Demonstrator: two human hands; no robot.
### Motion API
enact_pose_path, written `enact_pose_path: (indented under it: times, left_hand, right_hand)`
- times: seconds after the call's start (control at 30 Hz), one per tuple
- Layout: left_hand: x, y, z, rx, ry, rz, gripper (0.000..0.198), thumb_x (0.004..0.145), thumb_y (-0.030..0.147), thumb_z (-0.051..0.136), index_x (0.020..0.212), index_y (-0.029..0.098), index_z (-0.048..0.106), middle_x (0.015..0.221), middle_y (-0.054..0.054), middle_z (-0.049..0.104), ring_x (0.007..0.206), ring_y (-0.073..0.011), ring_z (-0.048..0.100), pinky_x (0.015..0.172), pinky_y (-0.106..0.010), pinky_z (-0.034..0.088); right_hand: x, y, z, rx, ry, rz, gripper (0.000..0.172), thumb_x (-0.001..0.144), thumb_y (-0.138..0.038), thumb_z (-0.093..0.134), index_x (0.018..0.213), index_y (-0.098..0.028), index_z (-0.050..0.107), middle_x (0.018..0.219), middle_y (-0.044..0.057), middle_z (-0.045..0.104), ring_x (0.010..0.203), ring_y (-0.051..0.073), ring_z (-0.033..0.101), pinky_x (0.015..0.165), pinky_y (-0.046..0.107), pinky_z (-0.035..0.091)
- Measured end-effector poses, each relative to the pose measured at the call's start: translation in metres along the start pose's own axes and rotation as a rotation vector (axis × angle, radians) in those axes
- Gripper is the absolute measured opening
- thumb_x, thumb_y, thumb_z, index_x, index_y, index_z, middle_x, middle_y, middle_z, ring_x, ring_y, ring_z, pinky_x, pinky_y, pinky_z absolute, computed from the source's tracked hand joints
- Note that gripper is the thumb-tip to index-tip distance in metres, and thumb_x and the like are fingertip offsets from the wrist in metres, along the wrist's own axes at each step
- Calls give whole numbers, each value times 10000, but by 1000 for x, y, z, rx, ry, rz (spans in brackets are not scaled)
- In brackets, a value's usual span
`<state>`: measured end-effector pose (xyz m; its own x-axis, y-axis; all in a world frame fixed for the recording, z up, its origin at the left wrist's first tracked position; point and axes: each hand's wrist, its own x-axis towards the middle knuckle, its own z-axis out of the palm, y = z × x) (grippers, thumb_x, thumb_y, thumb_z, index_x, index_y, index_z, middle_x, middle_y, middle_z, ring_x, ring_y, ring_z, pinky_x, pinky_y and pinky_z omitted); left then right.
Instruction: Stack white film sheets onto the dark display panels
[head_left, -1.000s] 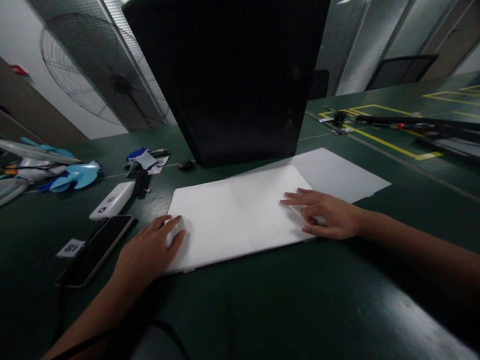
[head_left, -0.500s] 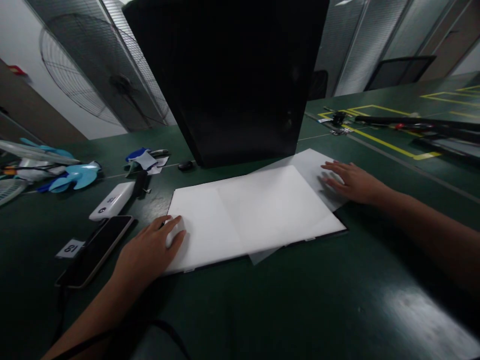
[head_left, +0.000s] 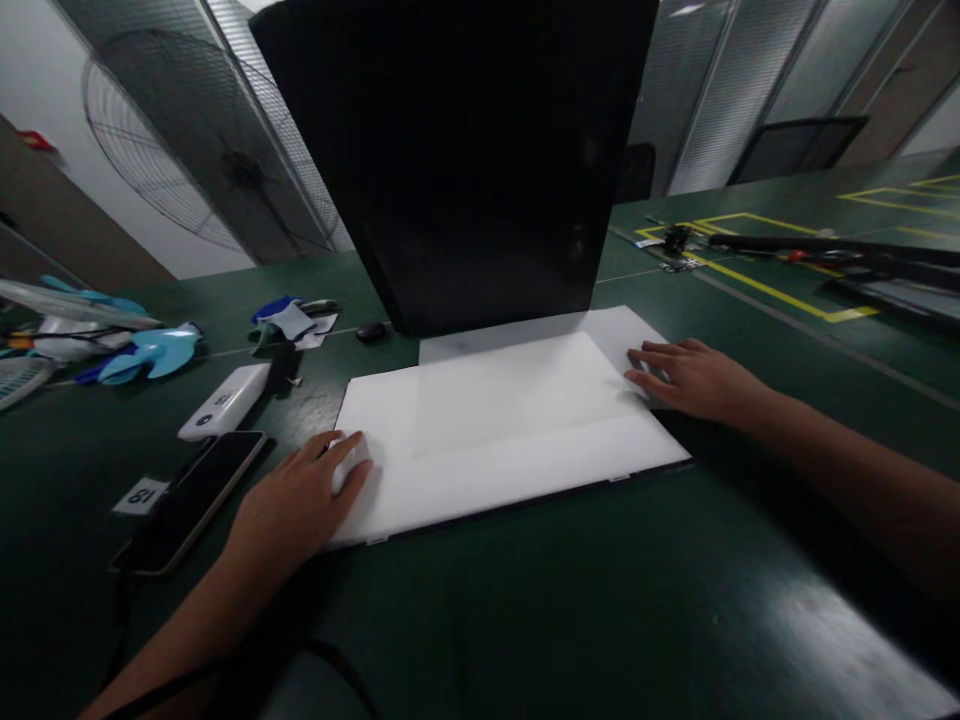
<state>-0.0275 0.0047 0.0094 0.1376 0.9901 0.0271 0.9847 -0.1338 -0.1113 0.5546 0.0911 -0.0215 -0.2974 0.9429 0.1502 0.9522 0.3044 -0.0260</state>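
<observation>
A bright white panel (head_left: pixel 465 480) with a thin dark edge lies flat on the green table. Over its upper part rests a translucent white sheet (head_left: pixel 622 325), which sticks out past the panel's back and right edges. My left hand (head_left: pixel 304 495) lies on the panel's left end, fingers and thumb spread, holding nothing. On the right part of the sheet, beside the panel's right edge, my right hand (head_left: pixel 690 380) rests with its fingers apart and nothing gripped.
Behind the panel stands a large black box-like screen (head_left: pixel 480 170). To the left lie a phone (head_left: pixel 199 500), a white device (head_left: pixel 225 402), a tag (head_left: pixel 140 496) and a light-blue fan (head_left: pixel 161 350). Dark equipment (head_left: pixel 840 258) lies at the right.
The translucent sheet has turned and now lies nearly in line with the panel; its corner no longer shows below the front edge. My right hand has moved slightly left and down. My left hand is unchanged.
</observation>
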Motion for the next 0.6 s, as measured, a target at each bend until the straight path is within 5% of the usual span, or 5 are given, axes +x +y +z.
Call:
enact_pose_path:
  times: [0.37,0.6]
  left_hand:
    - [1,-4,2,-104,61,-6,715,1091,579,281,1557,147,608,1583,-176,624,1382,-376,657,1167,-550,521]
    - [4,-7,5,-104,63,6,712,1073,602,326,1530,143,622,1586,-179,620,1397,-372,641,1208,-554,484]
  right_hand:
    - [-2,-40,-15,-39,50,-76,737,1060,-737,347,1309,-210,798,1421,130,712,1319,382,657,1124,615,540]
    - [-5,-61,-11,19,98,-181,653,1050,-684,470,1392,-211,760,1483,156,670,1334,403,657,1108,668,565]
